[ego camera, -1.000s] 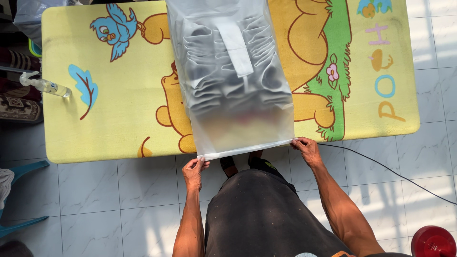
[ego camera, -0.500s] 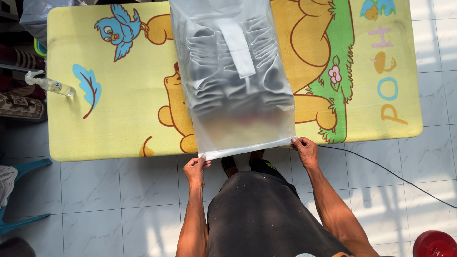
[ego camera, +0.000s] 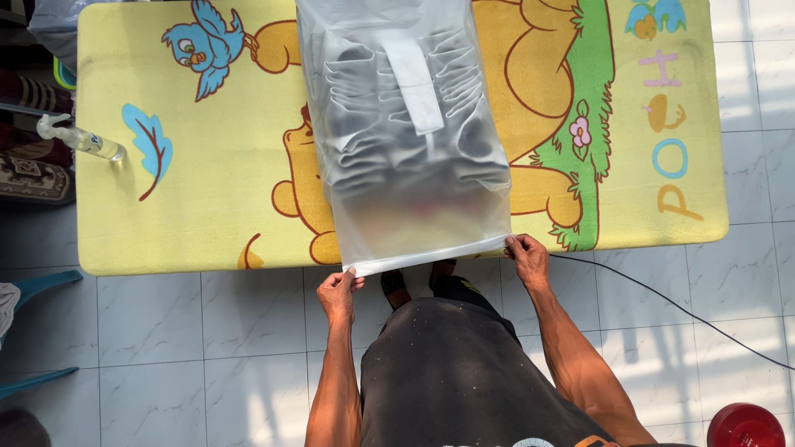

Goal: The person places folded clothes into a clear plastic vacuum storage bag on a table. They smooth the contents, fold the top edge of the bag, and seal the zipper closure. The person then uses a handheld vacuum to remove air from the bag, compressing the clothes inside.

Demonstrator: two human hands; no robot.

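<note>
**Two hands hold the near edge of a frosted plastic bag over a cartoon mat**

At the far left, a clear spray bottle [ego camera: 80,139] lies on its side at the left edge of the yellow cartoon-printed mat [ego camera: 182,223], which covers a table-like surface above a pale tiled floor [ego camera: 190,331]. A blue chair edge [ego camera: 37,285] pokes in at the near left.

The left hand [ego camera: 338,295] pinches the near left corner of the frosted plastic bag [ego camera: 414,207], fingers curled narrow around the edge. The bag lies lengthwise down the middle of the mat, its near edge hanging just past the mat's near side. Inside it, in the far half, sits a folded dark garment [ego camera: 389,116] with a white strip across it; the near half looks empty and hazy.

The right hand [ego camera: 527,257] grips the bag's near right corner, fingers closed on the plastic. A thin black cable [ego camera: 662,302] runs across the floor to the right, and a red round object [ego camera: 745,426] sits at the near right corner.
</note>
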